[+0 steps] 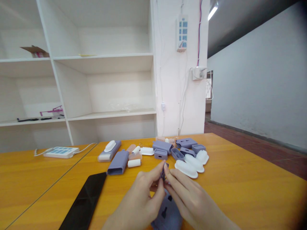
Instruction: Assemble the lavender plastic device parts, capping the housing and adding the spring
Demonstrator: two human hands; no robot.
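Near the table's front, my left hand [144,195] and my right hand [190,193] meet fingertip to fingertip. Pinched between them is a small dark purple plastic part [163,174], mostly covered by the fingers, so its exact shape is hidden. Directly beneath the hands is a larger purple plastic case [168,214] with dark cutouts in its face; the hands partly cover it. I cannot tell whether the right hand also touches this case. Just beyond the right fingers lie white oval caps [185,168].
Behind the hands, purple shells [162,147], small purple end pieces [177,154] and white cylinders [134,163] lie scattered. An open-ended purple case [118,163] lies left, near a black phone [83,201]. A power strip [61,152] rests further left, below white shelves [103,58].
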